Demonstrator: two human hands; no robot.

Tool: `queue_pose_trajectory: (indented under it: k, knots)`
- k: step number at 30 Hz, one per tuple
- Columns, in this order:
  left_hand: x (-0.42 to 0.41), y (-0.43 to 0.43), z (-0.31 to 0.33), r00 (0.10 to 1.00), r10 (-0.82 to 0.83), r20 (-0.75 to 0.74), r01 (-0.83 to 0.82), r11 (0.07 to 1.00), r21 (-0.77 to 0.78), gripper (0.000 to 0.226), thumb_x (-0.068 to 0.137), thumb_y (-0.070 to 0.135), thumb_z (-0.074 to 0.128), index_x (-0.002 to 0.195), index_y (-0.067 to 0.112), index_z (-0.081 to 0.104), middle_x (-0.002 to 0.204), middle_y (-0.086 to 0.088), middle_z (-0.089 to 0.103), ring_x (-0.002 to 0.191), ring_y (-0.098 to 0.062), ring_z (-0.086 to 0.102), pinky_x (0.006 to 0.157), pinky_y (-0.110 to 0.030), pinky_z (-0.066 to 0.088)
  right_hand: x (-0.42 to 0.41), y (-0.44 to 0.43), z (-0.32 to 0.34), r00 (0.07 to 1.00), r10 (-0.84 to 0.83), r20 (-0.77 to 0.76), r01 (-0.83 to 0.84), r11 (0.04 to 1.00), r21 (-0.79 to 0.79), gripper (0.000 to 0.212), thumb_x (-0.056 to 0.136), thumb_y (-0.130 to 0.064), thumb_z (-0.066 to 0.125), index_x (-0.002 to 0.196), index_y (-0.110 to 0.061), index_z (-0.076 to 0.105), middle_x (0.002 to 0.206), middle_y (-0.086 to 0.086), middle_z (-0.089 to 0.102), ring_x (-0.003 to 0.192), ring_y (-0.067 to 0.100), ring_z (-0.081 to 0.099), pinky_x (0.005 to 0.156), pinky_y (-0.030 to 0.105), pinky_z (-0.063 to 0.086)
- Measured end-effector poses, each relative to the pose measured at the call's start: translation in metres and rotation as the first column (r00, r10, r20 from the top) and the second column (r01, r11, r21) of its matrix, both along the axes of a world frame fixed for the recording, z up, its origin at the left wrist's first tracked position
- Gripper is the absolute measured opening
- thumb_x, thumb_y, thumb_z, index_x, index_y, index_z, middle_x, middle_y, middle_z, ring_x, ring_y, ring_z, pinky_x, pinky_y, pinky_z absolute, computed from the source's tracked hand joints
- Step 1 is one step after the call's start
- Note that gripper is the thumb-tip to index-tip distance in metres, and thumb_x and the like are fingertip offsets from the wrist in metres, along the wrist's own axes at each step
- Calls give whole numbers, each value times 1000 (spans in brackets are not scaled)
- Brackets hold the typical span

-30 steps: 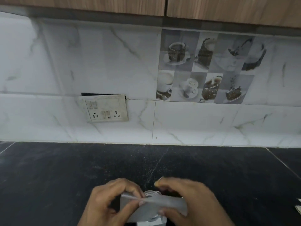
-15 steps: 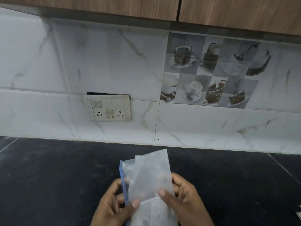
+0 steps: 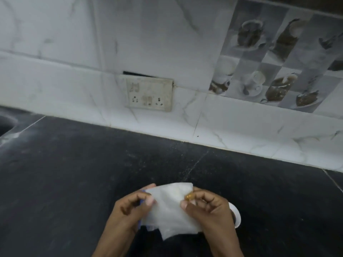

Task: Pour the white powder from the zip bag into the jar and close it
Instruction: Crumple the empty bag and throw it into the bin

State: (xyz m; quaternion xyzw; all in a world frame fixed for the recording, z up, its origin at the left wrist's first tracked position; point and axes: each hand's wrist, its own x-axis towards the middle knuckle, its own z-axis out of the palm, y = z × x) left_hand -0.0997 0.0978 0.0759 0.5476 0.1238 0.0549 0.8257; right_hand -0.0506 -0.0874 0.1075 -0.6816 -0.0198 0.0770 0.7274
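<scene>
I hold a clear zip bag [image 3: 169, 210] with a blue zip strip between both hands, low in the middle of the view. My left hand [image 3: 130, 210] pinches its left edge by the blue strip. My right hand [image 3: 207, 208] pinches its right edge. The bag looks limp and whitish; I cannot tell how much powder is in it. Behind my right hand a curved white rim [image 3: 236, 216] shows, probably the jar, mostly hidden. No lid is in view.
The black stone counter [image 3: 74, 173] runs across the frame, with a white marble-tile wall [image 3: 241, 130] behind it. A socket plate [image 3: 149, 94] sits on the wall. A dark sink edge [image 3: 5, 123] shows at far left.
The view has swung down and left and tilted. The bag stood upright between my hands half a second ago; now it is lower and flatter, spread between both hands.
</scene>
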Motion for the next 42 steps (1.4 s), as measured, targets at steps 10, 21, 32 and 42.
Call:
queue_pose_trajectory:
  k: [10, 21, 32, 42]
  knots:
    - [-75, 20, -21, 961, 263, -82, -231, 931, 284, 30, 78, -8, 76, 75, 22, 82, 75, 4, 76, 67, -3, 65, 64, -14, 53, -18, 35, -31, 943, 330, 41, -304, 905, -297, 29, 81, 7, 73, 78, -22, 76, 79, -11, 78, 70, 4, 69, 67, 12, 53]
    - [-278, 6, -74, 429, 861, -273, -565, 491, 663, 11, 74, 7, 85, 78, 16, 82, 83, -2, 80, 72, -10, 67, 66, -14, 51, -135, 97, -118, 744, 666, -47, -622, 666, -412, 20, 76, -7, 80, 79, -23, 69, 74, -20, 72, 65, -2, 70, 62, 23, 55]
    - [-288, 74, -238, 329, 727, -603, -255, 683, 685, 8, 84, 8, 72, 82, 9, 79, 93, -10, 79, 95, -25, 74, 87, -27, 53, -148, 80, -105, 817, 566, -109, -543, 693, -475, 13, 79, -17, 80, 80, -27, 72, 76, -14, 74, 67, 6, 72, 62, 18, 54]
    - [-261, 119, -313, 374, 595, -711, -58, 781, 622, 15, 82, 2, 64, 73, 15, 64, 104, -15, 75, 103, -30, 70, 92, -28, 50, -156, 64, -99, 904, 403, -144, -419, 769, -483, 14, 81, -11, 78, 82, -24, 73, 79, -11, 75, 71, 9, 73, 65, 14, 54]
